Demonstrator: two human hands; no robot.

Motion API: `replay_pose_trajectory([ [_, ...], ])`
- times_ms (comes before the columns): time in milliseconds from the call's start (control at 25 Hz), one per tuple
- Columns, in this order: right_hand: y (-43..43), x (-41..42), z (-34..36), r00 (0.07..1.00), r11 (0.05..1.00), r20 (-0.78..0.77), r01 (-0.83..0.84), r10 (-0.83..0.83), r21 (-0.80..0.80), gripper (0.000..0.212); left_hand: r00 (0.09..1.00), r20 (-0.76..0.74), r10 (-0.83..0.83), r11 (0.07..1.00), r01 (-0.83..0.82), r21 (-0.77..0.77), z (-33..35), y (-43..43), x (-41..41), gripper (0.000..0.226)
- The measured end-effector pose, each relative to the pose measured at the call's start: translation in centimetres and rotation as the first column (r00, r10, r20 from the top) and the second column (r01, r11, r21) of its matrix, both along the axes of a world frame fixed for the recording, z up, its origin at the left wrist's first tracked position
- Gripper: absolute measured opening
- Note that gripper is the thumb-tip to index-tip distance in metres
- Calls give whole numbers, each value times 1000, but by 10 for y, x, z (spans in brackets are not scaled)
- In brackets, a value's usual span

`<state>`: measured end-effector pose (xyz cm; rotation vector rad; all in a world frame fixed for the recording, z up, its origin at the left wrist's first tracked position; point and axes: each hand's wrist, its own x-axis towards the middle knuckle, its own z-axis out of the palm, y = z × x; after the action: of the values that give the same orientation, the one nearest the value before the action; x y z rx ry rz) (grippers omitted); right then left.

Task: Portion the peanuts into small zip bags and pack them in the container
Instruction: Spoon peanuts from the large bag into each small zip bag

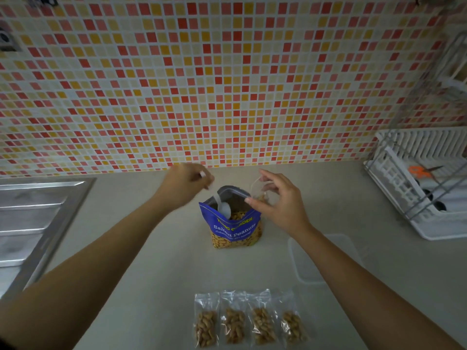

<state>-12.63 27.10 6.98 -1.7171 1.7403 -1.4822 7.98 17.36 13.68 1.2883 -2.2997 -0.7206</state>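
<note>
A blue bag of salted peanuts (235,229) stands open in the middle of the counter. My left hand (185,184) grips the handle of a white plastic spoon (223,208), and the bowl of the spoon sits inside the bag's mouth above the nuts. Just right of the bag, my right hand (276,199) pinches a small clear zip bag (260,190) with a few peanuts in it. Several filled small zip bags (249,322) lie in a row at the counter's near edge. A clear plastic container (326,258) rests on the counter under my right forearm.
A steel sink drainboard (38,223) runs along the left. At the right stands a white dish rack (424,183) holding orange-handled scissors (420,171). A mosaic tile wall (227,84) rises behind the counter.
</note>
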Motion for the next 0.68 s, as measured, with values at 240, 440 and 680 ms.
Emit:
replay_pose_trajectory([
  [240, 4, -3, 3, 1000, 999, -17, -16, 15, -40, 69, 870, 490, 41, 981, 58, -185, -45, 13, -33, 28],
  [440, 9, -8, 1, 1000, 997, 8, 3, -2, -75, 66, 924, 355, 145, 975, -195, 110, -50, 16, -56, 21],
  [680, 10, -8, -5, 1000, 999, -3, -3, 2, -51, 66, 959, 109, 262, 947, -277, 165, -51, 8, -50, 15],
])
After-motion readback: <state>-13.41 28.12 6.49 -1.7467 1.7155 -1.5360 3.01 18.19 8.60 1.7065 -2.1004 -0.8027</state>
